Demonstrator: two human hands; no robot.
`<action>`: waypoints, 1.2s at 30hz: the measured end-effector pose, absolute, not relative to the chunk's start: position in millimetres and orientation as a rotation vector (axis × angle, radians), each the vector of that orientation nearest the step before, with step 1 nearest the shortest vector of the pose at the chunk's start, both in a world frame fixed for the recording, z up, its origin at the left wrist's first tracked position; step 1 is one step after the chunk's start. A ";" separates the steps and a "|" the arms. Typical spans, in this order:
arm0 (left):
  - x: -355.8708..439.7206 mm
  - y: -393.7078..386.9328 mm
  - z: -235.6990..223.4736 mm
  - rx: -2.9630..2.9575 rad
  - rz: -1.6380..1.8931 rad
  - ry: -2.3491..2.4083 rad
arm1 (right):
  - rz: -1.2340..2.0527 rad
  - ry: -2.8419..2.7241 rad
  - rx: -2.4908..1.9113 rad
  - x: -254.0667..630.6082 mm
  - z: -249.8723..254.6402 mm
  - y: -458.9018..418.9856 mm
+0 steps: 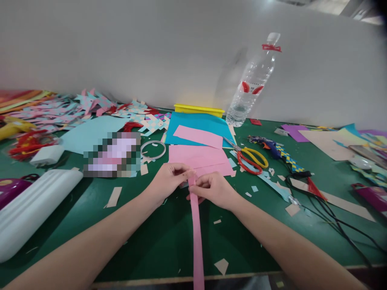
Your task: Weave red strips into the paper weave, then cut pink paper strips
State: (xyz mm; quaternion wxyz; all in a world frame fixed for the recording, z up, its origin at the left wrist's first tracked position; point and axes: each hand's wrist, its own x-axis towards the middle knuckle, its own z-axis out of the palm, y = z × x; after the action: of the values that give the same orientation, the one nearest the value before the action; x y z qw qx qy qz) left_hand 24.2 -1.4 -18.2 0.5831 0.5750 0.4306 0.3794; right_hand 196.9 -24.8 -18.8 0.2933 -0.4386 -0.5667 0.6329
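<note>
Both hands' fingers [193,179] pinch a long pink strip [197,233]; scissors [249,157] lie beyond them, seemingly on the worktop [169,249].

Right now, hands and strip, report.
Both hands, left and right, pinching pink strip. Strip hanging past table edge. Scissors beyond right hand, not touching it.

Tally: bottle [252,84], 1; scissors [249,157], 1 pair; silver ring [142,150], 1; long pink strip [197,233], 1; white adapter [48,155], 1; yellow holder [199,110], 1.
</note>
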 end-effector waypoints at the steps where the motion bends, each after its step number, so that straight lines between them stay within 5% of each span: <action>1: 23.4 -0.9 -19.1 1.320 0.894 1.010 | 1.705 -1.497 -1.163 196.5 -17.9 -24.8; 36: 23.9 7.1 -27.3 1.203 1.237 1.118 | 1.702 -1.404 -1.121 198.4 -17.4 -25.5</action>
State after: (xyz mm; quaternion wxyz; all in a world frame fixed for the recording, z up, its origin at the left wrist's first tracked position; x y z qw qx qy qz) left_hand 23.9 7.1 -27.3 0.5167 0.5011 0.4655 0.5150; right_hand 198.4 -25.5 -17.4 0.3273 -0.4280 -0.5361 0.6498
